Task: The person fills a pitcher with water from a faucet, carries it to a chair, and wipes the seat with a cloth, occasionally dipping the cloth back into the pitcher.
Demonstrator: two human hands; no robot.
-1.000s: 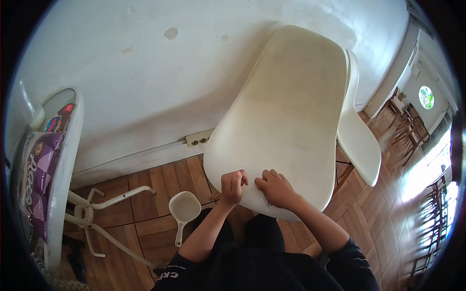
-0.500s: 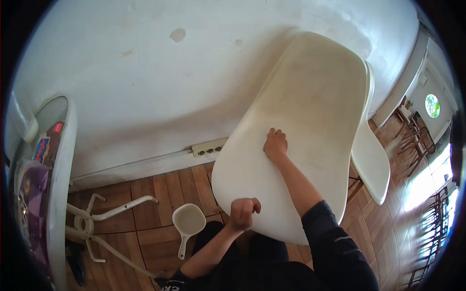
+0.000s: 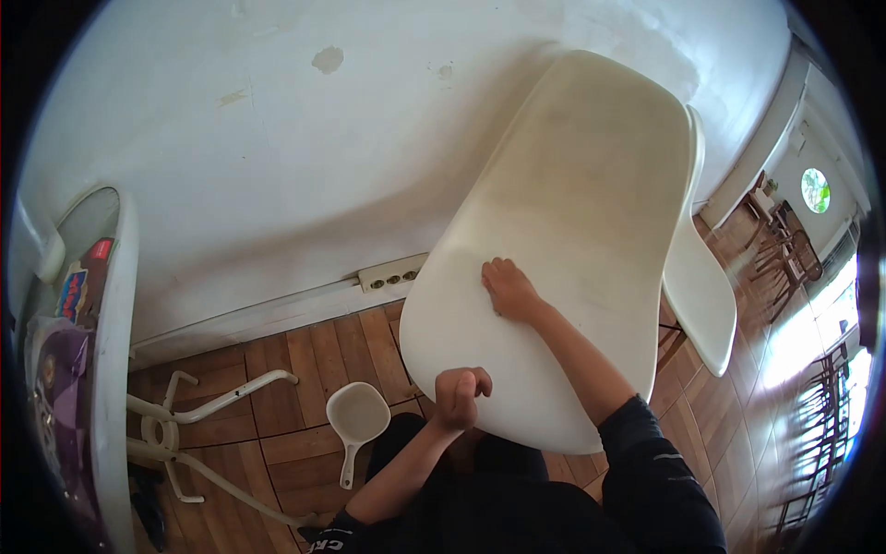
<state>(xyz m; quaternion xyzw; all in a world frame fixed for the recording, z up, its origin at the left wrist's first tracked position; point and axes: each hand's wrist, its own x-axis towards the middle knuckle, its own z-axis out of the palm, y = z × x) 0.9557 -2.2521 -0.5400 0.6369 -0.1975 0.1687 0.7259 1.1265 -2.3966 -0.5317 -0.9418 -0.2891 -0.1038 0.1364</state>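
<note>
A large cream-white chair [image 3: 591,194] with a smooth shell leans close to the wall. On its seat rests my right hand [image 3: 510,290], fingers curled and pressed together; whatever they hold, if anything, is hidden under them. My left hand [image 3: 459,397] is closed in a loose fist at the seat's front left edge, and I cannot make out anything in it. On the wooden floor to the left of my left hand lies a white scoop-like dipper [image 3: 358,413], its handle pointing toward me.
Behind the chair is a white wall [image 3: 277,138] with a socket strip [image 3: 392,274] near the floor. At left stand a white table base [image 3: 160,432] and a rimmed top [image 3: 123,305] with packages. Another white chair [image 3: 706,291] and brown chairs [image 3: 794,263] are at right.
My right hand has slid left and slightly toward me across the seat. My left hand has stayed nearly in place, still closed. The view has shifted slightly.
</note>
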